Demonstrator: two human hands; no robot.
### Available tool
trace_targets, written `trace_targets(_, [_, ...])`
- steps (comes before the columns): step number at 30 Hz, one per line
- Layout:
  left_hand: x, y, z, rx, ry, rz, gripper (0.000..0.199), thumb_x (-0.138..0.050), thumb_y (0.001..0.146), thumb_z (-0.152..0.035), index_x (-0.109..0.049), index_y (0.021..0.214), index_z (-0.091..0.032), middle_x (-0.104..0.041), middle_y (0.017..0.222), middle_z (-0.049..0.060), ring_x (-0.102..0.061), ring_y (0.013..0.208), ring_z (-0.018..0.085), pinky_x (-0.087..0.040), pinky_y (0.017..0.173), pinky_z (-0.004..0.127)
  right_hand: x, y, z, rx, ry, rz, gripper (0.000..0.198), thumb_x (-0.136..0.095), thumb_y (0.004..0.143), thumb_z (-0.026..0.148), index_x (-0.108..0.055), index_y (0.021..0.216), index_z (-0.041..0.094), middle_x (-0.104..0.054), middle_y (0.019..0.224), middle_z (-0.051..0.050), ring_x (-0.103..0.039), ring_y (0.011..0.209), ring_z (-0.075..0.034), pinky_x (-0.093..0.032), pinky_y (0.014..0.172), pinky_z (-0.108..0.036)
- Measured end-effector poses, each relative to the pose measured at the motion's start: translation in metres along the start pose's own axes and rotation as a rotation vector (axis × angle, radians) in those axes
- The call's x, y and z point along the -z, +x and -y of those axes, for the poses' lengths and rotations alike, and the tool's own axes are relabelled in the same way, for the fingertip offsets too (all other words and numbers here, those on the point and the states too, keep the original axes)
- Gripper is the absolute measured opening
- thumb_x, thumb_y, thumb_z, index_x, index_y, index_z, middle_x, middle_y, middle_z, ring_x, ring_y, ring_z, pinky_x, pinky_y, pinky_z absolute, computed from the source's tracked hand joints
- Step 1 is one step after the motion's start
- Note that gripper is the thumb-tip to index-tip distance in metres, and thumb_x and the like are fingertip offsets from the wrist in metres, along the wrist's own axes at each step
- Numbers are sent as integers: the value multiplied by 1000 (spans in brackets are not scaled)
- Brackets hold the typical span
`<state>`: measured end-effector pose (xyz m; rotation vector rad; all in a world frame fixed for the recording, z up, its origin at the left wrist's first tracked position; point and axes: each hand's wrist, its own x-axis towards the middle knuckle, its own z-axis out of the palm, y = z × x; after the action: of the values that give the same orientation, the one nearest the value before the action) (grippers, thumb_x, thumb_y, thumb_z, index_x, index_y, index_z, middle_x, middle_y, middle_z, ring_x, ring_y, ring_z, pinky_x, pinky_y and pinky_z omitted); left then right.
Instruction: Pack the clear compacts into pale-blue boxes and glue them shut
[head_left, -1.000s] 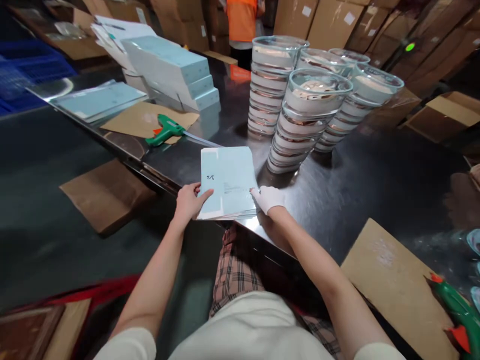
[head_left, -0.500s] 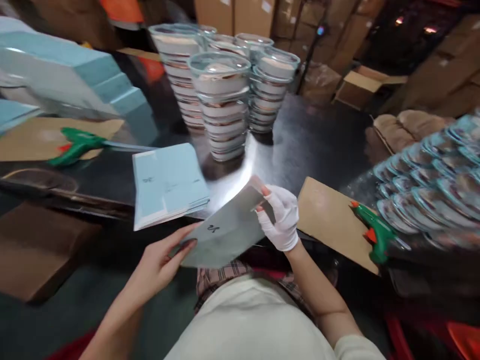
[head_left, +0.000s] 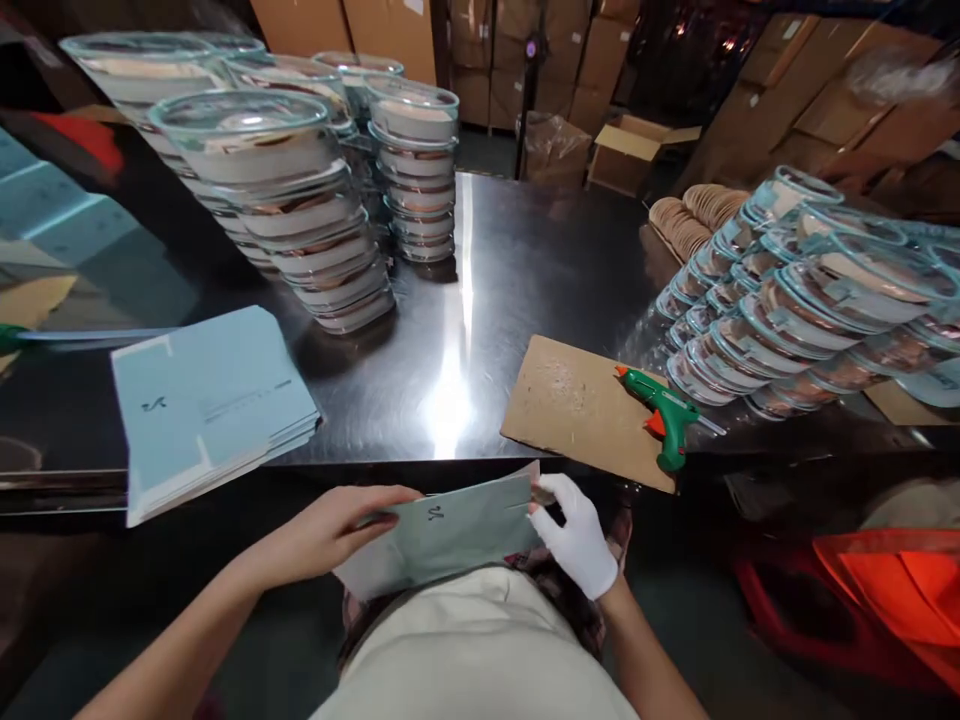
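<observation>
A pale blue card sheet with a small black logo is held in front of my body, just below the table edge. My bare left hand pinches its left side between thumb and fingers. At its right end, my right hand, in a white glove with bare fingertips, grips the corner. A stack of similar blue sheets lies on the table to the left, overhanging the front edge. Right of centre, a green glue gun with an orange nozzle and trigger rests on a cardboard piece.
Tall stacks of round, clear-rimmed containers stand at the back left. More stacks lean on the right, beside brown round discs. An open carton sits beyond the dark shiny table. Orange cloth shows at lower right.
My view has swung to the right, so the table things appear farther left. The sheet has come lower and closer to my body and is turned more level. Both hands keep hold of it.
</observation>
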<state>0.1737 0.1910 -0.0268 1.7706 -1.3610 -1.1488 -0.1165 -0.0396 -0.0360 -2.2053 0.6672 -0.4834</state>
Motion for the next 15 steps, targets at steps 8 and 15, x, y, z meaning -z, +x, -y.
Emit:
trace_targets(8, [-5, 11, 28, 16, 285, -50, 54, -43, 105, -36, -58, 156, -34, -72, 146, 8, -70, 127, 31, -56, 109, 43, -31, 15, -36, -481, 586, 708, 64, -80, 78, 70, -80, 116, 18, -70, 90, -3, -54, 72, -12, -42, 59, -21])
trace_targets(15, [-67, 12, 55, 144, 457, 25, 125, -86, 64, -77, -42, 166, -19, -60, 153, 27, -58, 141, 50, -48, 118, 61, -46, 23, -18, -452, 726, 1013, 81, -86, 73, 73, -75, 132, 20, -74, 103, -6, -68, 98, -21, -54, 98, -36])
